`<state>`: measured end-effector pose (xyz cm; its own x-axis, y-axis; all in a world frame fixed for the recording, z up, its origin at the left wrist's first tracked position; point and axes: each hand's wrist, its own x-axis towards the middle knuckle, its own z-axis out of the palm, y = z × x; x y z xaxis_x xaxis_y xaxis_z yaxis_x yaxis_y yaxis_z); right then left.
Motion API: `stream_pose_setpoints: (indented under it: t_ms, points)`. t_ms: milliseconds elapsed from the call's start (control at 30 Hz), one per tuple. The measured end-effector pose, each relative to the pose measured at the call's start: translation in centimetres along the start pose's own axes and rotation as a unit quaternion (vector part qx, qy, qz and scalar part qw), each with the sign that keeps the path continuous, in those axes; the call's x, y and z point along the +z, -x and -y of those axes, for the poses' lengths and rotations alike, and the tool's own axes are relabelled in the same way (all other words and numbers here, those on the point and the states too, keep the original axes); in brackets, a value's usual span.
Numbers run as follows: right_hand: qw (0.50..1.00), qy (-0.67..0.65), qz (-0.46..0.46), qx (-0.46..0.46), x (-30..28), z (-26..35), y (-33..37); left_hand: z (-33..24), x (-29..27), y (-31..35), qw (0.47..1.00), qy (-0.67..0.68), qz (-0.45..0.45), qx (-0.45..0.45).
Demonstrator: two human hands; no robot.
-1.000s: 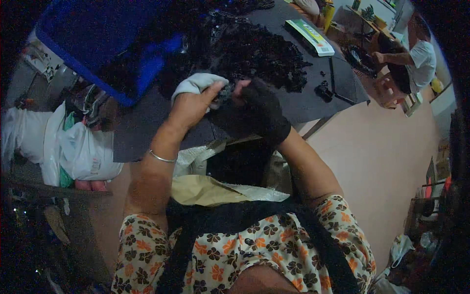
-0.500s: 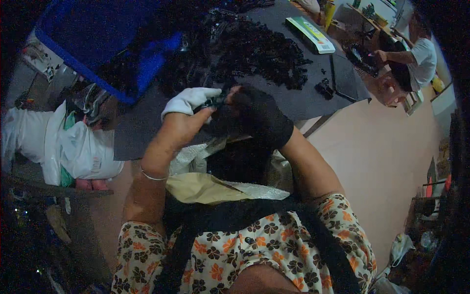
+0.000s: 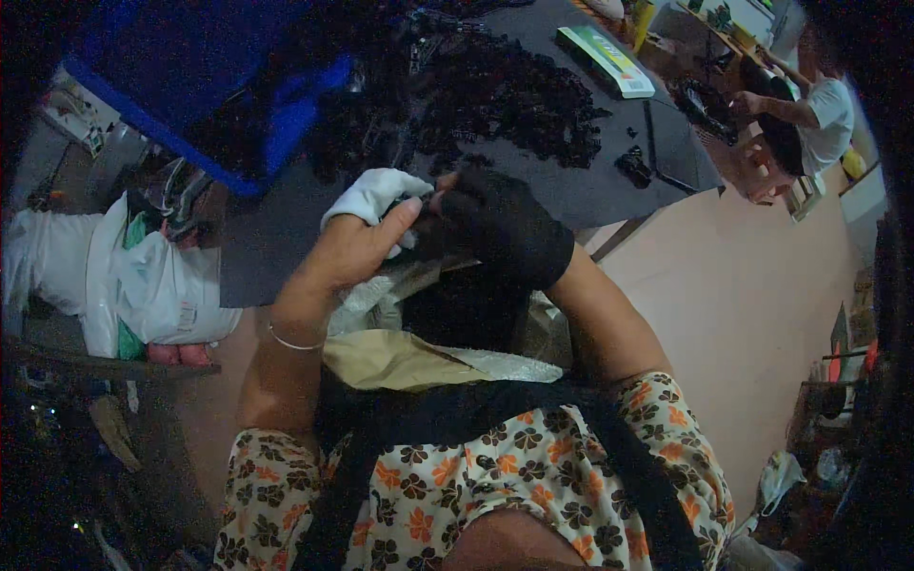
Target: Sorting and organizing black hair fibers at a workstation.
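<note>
My left hand (image 3: 367, 214), in a white glove that leaves the thumb bare, is closed with thumb and fingers pressed together. My right hand (image 3: 505, 224) wears a black glove with bare fingertips. Its fingers are bent in and meet the left hand's fingers over the near edge of a dark grey table (image 3: 271, 243). A small dark part seems to be between the hands, mostly hidden by the fingers and hard to tell from the black glove. Just beyond them lies a spread pile of small black parts (image 3: 524, 109).
A blue bin (image 3: 157, 133) stands at the far left. On the table's right are a green-and-white box (image 3: 609, 62) and a few loose black pieces (image 3: 633, 167). White sacks (image 3: 171, 295) lie at left; brown paper and bubble wrap (image 3: 400, 360) rest at my lap. Another person (image 3: 824, 119) sits far right.
The left hand has turned a little, its thumb now lying higher, and the dark part seen between the hands is now mostly covered. The right hand stays nearly in place.
</note>
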<state>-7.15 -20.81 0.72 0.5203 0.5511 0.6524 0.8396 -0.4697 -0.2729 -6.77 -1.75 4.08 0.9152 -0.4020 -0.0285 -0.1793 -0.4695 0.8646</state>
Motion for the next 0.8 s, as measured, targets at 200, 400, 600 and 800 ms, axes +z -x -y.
stream_pose_setpoints:
  t_ms: [200, 400, 600, 800]
  points:
    - [1.0, 0.0, 0.024, 0.002, -0.2, 0.0, 0.4, 1.1, -0.4, 0.1, 0.997, 0.066, 0.036, 0.027]
    - [0.984, -0.117, 0.015, 0.131, 0.3, 0.4, 0.5, 0.6, -0.3, 1.2, 0.991, 0.124, 0.014, -0.039]
    - [0.996, -0.078, 0.001, 0.045, 0.0, 0.2, -0.1, 1.7, 0.3, 1.3, 0.982, 0.185, -0.023, 0.004]
    - [0.996, -0.075, -0.039, 0.027, 0.8, 0.3, 0.8, 1.6, 1.2, 1.2, 0.989, 0.093, -0.041, 0.109]
